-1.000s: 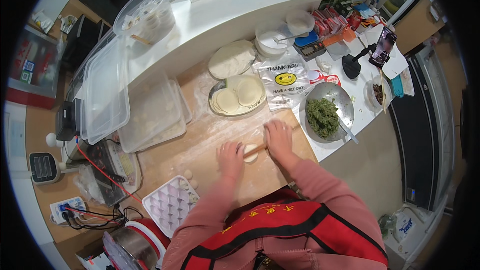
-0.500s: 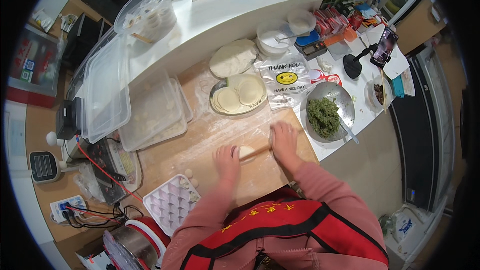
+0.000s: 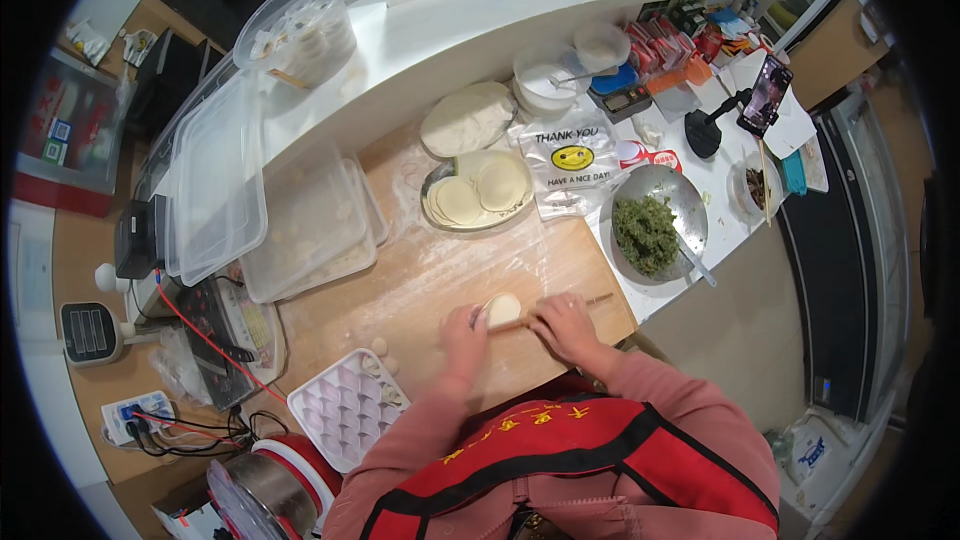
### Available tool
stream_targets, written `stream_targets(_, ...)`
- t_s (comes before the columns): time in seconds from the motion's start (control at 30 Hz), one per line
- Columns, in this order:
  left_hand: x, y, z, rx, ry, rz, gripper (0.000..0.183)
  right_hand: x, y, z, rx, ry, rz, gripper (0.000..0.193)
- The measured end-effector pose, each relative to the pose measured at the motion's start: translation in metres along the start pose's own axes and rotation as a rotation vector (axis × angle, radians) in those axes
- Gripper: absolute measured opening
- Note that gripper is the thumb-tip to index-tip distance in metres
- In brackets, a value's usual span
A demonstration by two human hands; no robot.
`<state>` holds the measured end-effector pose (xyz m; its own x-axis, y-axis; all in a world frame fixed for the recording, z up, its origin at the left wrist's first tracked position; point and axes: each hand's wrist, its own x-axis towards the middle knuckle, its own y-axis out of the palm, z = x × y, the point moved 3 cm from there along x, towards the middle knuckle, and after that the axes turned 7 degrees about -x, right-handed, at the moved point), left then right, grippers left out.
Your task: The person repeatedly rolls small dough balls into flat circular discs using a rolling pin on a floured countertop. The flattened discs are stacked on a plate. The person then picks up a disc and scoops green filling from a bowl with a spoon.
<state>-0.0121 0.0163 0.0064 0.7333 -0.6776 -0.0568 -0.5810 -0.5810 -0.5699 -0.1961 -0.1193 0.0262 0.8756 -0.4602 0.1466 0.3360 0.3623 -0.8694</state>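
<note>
On the floured wooden board (image 3: 400,315), a small round dumpling wrapper (image 3: 505,309) lies between my hands. My left hand (image 3: 464,337) pinches its left edge. Fingers of my right hand (image 3: 565,323) are closed over a thin wooden rolling pin (image 3: 601,298), whose tip sticks out on the right. The pin's other end lies along the near side of the wrapper. Farther back, an oval plate (image 3: 437,218) bears several rolled wrappers (image 3: 460,200). Behind it is another oval plate (image 3: 468,120) dusted with flour.
A metal bowl of green filling (image 3: 645,235) with a spoon stands at right, near a phone on a stand (image 3: 767,95). Clear plastic boxes (image 3: 305,230) are stacked at left. Close to my left forearm sit a white compartment tray (image 3: 340,410) and a few dough pieces (image 3: 379,347).
My right hand has come nearer to me, bringing the rolling pin to the wrapper's near side. More of the wrapper shows now. My left hand has shifted slightly right and nearer.
</note>
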Motion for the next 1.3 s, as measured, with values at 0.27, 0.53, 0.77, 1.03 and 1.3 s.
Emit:
stream_targets(0.27,0.034,0.000,-0.011,0.162,0.334,0.064,0.011,0.074,-0.010,-0.014,-0.034,0.170,-0.186,0.029)
stream_targets(0.53,-0.008,-0.018,0.006,0.157,0.198,-0.046,0.013,0.015,-0.022,-0.001,-0.008,0.150,-0.097,0.033)
stream_targets(0.77,0.029,-0.038,-0.022,0.106,0.413,0.112,0.010,0.036,-0.008,-0.014,0.015,0.134,-0.127,0.031)
stream_targets(1.03,0.080,-0.081,-0.055,-0.273,0.046,-0.163,0.027,-0.001,-0.010,-0.009,-0.014,0.043,-0.028,0.030)
stream_targets(1.3,0.028,-0.167,0.019,0.867,-0.071,0.323,0.043,0.006,-0.016,-0.005,0.000,0.001,-0.060,0.028)
